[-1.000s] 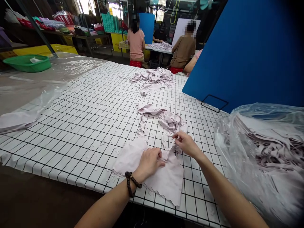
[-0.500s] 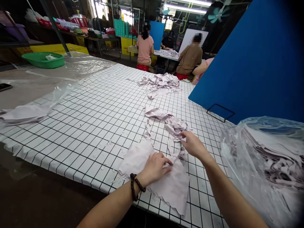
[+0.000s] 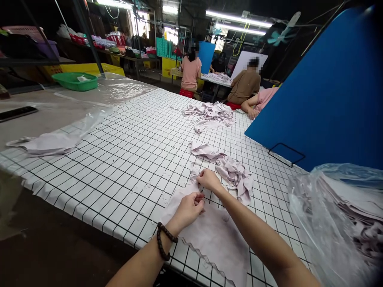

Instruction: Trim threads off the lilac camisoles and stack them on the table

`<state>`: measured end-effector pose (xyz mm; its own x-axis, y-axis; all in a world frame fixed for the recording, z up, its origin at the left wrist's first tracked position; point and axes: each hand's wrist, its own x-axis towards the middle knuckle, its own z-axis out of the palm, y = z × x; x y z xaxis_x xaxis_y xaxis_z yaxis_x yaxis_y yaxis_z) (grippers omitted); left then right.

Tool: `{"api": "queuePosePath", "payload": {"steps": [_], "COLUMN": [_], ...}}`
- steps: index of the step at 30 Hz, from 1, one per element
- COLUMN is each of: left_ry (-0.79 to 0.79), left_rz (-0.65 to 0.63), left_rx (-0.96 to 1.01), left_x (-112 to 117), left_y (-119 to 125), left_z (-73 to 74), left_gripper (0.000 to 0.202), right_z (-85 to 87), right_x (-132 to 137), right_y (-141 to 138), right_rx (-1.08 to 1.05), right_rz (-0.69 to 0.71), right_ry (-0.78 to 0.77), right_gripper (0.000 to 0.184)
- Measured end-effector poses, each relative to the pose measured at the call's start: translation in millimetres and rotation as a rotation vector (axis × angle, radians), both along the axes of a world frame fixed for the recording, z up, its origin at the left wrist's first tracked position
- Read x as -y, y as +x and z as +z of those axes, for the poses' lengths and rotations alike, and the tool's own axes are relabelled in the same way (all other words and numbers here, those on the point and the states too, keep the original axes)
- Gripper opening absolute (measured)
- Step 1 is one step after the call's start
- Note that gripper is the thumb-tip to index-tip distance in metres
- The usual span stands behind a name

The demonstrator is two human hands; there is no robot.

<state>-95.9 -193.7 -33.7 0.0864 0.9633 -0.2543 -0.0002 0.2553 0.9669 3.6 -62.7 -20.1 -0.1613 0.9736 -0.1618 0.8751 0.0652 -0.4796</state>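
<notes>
A pale lilac fabric piece point(image 3: 218, 239) with a wavy cut edge lies at the table's near edge. On its upper part rests my left hand point(image 3: 188, 209), fingers loosely bent and the thumb a little apart from them. My right hand point(image 3: 209, 180) is just beyond, pinching a narrow fabric strip point(image 3: 194, 175) at the upper end of the piece. Its fingertips are closed and partly hide the strip. To the right of this hand lies a crumpled heap of fabric strips point(image 3: 235, 171).
The table has a white grid-patterned cover point(image 3: 119, 159) with small scraps. Farther back lies another fabric heap point(image 3: 212, 113). A blue panel point(image 3: 317, 107) and a clear bag of fabric point(image 3: 311, 215) stand right. At left are folded fabric point(image 3: 50, 143), a phone point(image 3: 18, 113) and a green basin point(image 3: 74, 81). Co-workers sit beyond.
My right hand has moved left from the strip heap to the strip at the piece's upper end. My left hand has lifted from lying flat to bent fingers. The view has shifted slightly.
</notes>
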Motion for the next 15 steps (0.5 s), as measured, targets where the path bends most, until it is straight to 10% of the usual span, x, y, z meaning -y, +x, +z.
{"api": "queuePosePath", "payload": {"steps": [6, 15], "left_ry": [0.038, 0.046], "left_rz": [-0.010, -0.022], "left_rx": [-0.049, -0.074], "left_x": [3, 4], "left_y": [0, -2], "left_z": [2.6, 9.9], "left_gripper": [0.033, 0.033], "right_z": [-13.4, -10.3], "right_x": [-11, -36], "right_y": [-9, 0], "right_rx": [-0.444, -0.511], "right_rz": [-0.216, -0.229], "right_ry": [-0.003, -0.028], "right_gripper": [0.013, 0.022]}}
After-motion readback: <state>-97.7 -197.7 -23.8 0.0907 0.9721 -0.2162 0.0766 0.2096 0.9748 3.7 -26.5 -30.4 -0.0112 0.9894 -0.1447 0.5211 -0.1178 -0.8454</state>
